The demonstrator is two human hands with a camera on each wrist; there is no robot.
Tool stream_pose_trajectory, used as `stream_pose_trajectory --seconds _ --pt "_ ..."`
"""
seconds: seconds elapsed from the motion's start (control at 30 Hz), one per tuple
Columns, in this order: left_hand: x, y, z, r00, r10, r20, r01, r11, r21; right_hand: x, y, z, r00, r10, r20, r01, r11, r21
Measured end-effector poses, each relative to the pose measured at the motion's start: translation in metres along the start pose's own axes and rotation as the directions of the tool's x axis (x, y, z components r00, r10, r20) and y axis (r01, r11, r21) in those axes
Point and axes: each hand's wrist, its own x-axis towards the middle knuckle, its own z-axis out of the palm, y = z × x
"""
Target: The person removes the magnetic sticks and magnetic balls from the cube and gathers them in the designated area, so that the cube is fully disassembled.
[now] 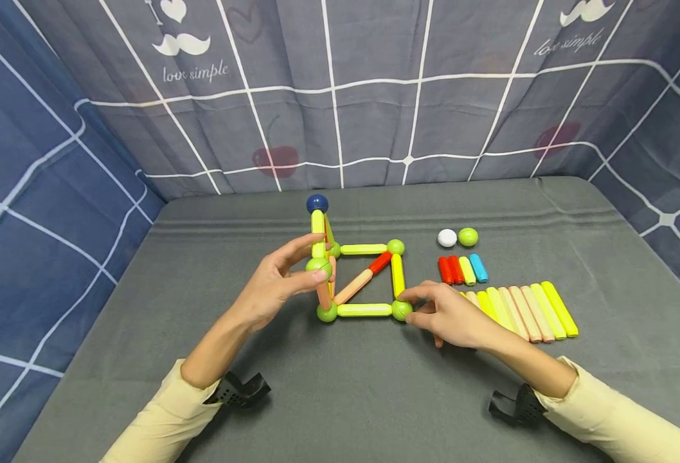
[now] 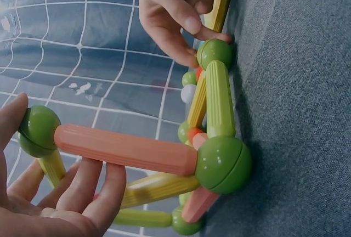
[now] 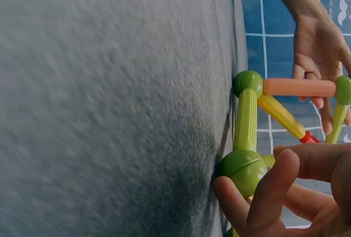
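Your left hand (image 1: pixel 273 280) grips the frame's (image 1: pixel 365 310) raised green ball (image 1: pixel 316 265), seemingly to steady it, while your right hand (image 1: pixel 452 315) pinches its near-right ball (image 1: pixel 400 311).

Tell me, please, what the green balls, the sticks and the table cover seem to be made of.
Green balls: probably glossy plastic, given highlights and a seam. Sticks: likely satin plastic, with even ridges. Table cover: apparently matte fabric, showing grainy texture and wrinkles.

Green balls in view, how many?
6: upper ball, in the left hand; front-left base ball; front-right ball, at the right hand; back-right ball; back-left ball, partly hidden; loose ball beside the white ball. Others may be hidden.
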Motion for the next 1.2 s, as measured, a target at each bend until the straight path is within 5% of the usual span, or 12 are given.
stream_pose_trajectory --seconds 0.47,0.8,0.93,1.1,1.2 --pt "-0.017 0.013 0.025 0.995 -0.085 -0.047 0.085 0.996 -0.012 0.031 -0.004 -0.016 1.0 0.007 0.018 -0.004 0.98 -0.196" --pt "-0.007 0.011 0.021 0.978 -0.012 -0.208 0.032 0.995 0.094 0.039 -0.001 -0.023 0.999 0.022 0.037 -0.014 0.981 -0.194" --pt "0.001 0.01 0.018 0.957 0.029 -0.29 0.041 0.972 0.23 0.038 -0.003 -0.022 1.0 0.016 0.018 -0.01 0.96 -0.279" --pt "0.018 0.006 0.01 0.89 0.101 -0.445 0.022 0.964 0.263 0.036 -0.01 -0.018 1.0 -0.013 -0.001 0.011 0.907 -0.421" --pt "0.029 0.003 0.001 0.89 0.117 -0.44 -0.004 0.968 0.251 0.036 -0.011 -0.016 1.0 -0.028 0.002 0.026 0.902 -0.431"
